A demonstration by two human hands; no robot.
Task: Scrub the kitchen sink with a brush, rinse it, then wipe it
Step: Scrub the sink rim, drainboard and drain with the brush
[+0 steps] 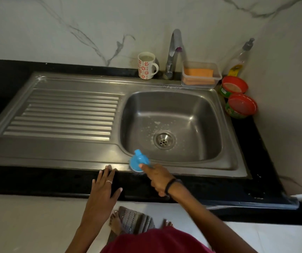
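Observation:
A steel sink (225, 114) with a ribbed drainboard (66, 114) is set in a black counter. Soap foam speckles the basin floor near the drain (164, 139). My right hand (160, 179) grips a blue brush (138, 161), index finger stretched along its top, and holds it on the sink's front rim at the basin's near-left corner. The bristles face down and are mostly hidden. My left hand (104, 187) lies flat with straight fingers on the counter's front edge, fingertips touching the steel rim. The tap (174, 52) stands behind the basin; no water runs.
Behind the sink stand a flowered mug (146, 65), a clear tub with an orange sponge (200, 74) and a soap bottle (239, 59). Two red-lidded tubs (237, 97) sit at the right. A marble wall closes the back and right. My feet stand on a mat below.

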